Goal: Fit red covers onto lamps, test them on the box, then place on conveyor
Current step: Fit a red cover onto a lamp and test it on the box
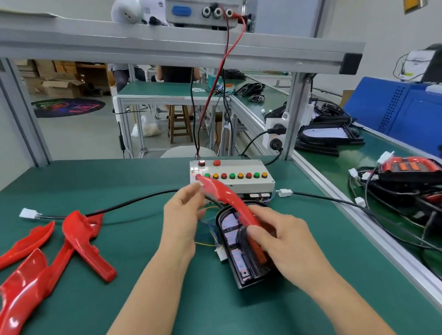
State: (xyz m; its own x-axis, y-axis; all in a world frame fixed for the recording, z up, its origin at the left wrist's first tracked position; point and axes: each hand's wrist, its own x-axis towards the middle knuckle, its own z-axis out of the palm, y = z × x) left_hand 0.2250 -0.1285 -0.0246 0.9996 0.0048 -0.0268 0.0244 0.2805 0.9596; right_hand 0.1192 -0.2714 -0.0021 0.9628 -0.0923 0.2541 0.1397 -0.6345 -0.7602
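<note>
Two hands' fingers pinch one red cover (228, 199) over one lamp (239, 250); three spare covers (60, 255) lie left.

I am reaching both bare forearms up from the lower edge of the view, angling them toward each other over the tabletop (154, 324). My left hand (182, 216) is hovering raised, wrist bent slightly, its fingers (189, 192) curling loosely with thumb and forefinger pinching near the upper end of the red cover (227, 196). My right hand (282, 238) is sitting lower and just beside it, back of the hand facing up, its fingers wrapping down over the lower end of the same cover and pressing there. The two hands are working close together, not touching each other.
</note>
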